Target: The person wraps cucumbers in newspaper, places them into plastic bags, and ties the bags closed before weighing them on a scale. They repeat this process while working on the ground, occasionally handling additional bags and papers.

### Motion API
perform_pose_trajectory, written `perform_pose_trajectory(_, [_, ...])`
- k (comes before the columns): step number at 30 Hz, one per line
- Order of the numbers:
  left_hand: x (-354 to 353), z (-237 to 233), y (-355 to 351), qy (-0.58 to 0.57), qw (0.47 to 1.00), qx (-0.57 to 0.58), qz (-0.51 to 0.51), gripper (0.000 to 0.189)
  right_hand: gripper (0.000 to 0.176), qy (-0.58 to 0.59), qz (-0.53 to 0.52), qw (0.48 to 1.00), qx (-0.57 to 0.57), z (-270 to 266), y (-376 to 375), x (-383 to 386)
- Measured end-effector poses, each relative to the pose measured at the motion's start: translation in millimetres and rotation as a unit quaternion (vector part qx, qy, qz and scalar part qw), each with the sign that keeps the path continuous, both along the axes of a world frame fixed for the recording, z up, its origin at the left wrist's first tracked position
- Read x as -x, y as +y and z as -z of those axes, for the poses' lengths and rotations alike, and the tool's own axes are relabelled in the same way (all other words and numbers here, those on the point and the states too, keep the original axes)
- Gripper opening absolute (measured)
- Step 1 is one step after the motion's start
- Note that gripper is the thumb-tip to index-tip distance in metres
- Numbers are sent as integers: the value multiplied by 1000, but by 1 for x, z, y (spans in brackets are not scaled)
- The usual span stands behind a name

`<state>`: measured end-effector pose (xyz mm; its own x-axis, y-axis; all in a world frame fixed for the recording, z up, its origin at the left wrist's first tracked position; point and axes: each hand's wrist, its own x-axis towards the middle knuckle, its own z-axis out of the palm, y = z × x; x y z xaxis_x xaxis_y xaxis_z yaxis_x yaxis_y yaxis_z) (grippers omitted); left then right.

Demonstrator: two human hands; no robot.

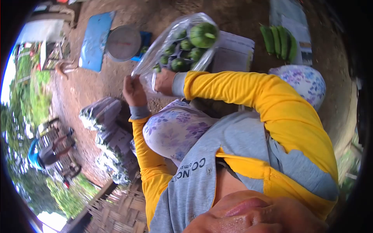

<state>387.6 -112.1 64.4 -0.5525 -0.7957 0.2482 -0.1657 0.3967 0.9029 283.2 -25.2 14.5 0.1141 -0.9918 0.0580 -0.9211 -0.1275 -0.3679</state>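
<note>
A clear plastic bag holds several round green vegetables, one much larger than the others and with a pale stem. My left hand is closed on the gathered plastic at the bag's near left corner. Just to its right, my right hand is also closed on the near edge of the bag, with its fingers partly hidden. Beyond the left hand stands a weighing scale with a round metal pan. A pale carton lies beside the bag on the right.
Several long green vegetables lie on a plastic sheet at the right. A blue board is beside the scale. Filled plastic bags stand left of my knee. Farther left are a dog and a person at a motorcycle.
</note>
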Motion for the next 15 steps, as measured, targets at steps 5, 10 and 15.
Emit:
perform_pose_trajectory(5, [3, 6, -9, -10, 994, -106, 2, 16, 18, 16, 17, 1000, 0, 8, -3, -1])
perform_pose_trajectory(10, [-11, 6, -16, 11, 989, -144, -44, 15, 20, -7, -35, 989, 141, -33, -3, 12])
perform_pose_trajectory(15, [-15, 8, -21, -34, 985, -161, -43, 18, 21, -153, 142, 895, 394, -128, 38, 131])
